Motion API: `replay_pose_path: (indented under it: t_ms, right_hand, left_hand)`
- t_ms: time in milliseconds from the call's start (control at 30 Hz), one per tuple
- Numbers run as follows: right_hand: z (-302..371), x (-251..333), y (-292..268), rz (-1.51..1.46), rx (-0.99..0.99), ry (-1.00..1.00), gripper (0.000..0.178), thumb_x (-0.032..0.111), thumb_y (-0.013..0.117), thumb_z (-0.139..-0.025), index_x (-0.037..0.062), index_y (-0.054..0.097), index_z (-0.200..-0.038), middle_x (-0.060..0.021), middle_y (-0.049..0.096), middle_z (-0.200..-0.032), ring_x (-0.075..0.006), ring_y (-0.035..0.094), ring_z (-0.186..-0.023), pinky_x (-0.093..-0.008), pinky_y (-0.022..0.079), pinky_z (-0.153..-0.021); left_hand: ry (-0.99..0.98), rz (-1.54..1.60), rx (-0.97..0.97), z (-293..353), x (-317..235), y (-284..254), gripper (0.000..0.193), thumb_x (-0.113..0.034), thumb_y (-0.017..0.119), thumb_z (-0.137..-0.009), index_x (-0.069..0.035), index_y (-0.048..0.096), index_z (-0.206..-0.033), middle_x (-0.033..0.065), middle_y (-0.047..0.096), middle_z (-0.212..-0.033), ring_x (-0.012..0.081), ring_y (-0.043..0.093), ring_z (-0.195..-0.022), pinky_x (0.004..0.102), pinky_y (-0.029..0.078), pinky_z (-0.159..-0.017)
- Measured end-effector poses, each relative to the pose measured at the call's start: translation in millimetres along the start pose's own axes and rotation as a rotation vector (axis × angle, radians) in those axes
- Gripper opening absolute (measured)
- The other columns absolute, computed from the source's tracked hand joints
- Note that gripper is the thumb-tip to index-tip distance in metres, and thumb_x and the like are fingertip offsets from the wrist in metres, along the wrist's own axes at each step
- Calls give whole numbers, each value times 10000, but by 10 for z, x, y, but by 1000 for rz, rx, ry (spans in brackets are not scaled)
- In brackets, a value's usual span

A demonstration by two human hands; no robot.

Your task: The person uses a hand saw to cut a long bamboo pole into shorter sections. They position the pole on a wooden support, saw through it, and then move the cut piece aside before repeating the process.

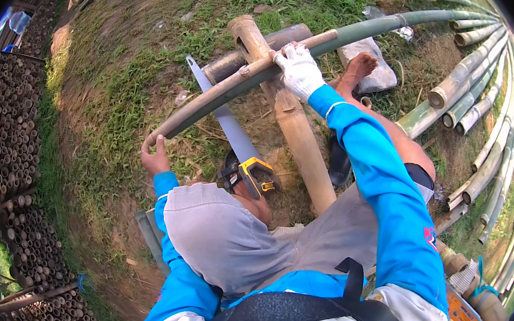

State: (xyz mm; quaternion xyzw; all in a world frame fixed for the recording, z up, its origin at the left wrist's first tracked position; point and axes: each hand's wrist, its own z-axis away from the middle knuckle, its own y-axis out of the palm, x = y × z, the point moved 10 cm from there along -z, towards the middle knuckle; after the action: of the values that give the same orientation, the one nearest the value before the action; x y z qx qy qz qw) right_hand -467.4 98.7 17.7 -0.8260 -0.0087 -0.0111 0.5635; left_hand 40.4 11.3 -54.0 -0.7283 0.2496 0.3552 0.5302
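Observation:
A long green bamboo pole (377, 26) runs from the lower left to the far right. A thinner brown bamboo stick (219, 87) lies along its upper side. My left hand (155, 158), bare, is closed around the near left end, where stick and pole meet. Farther along, my right hand (299, 71), in a white knit glove, grips the stick against the pole. Under them slants a thick bamboo post (303, 150), crossed by a darker bamboo log (224, 67). A handsaw (235, 132) with a yellow and black handle leans between my legs, its blade passing behind the pole.
A pale rock (375, 76) lies by my bare foot. Several cut bamboo poles (466, 79) are heaped on the right. Stacked bamboo ends (3, 127) line the left side. At lower right is an orange tool (469, 316). Grass and bare soil surround me.

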Motion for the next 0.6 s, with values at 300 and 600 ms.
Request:
replay_pose_path:
  t_ms: [300,600]
  right_hand:
    - [-287,23,28,-41,87,103,515,239,796,-838,146,698,-1336,-170,604,-1291,-398,547,-1287,-578,439,-1092]
    - [-95,-150,-36,-27,107,107,371,157,686,-892,132,716,-1261,-190,618,-1269,-419,575,-1259,-564,476,-1038]
  left_hand:
    - [710,-453,761,317,-2120,1663,951,-409,955,-733,-170,518,-1543,212,698,-1342,431,641,-1270,524,520,-1088]
    - [699,-618,867,405,-2077,2015,844,-443,921,-696,-241,602,-1451,167,784,-1149,394,745,-1075,521,585,-956]
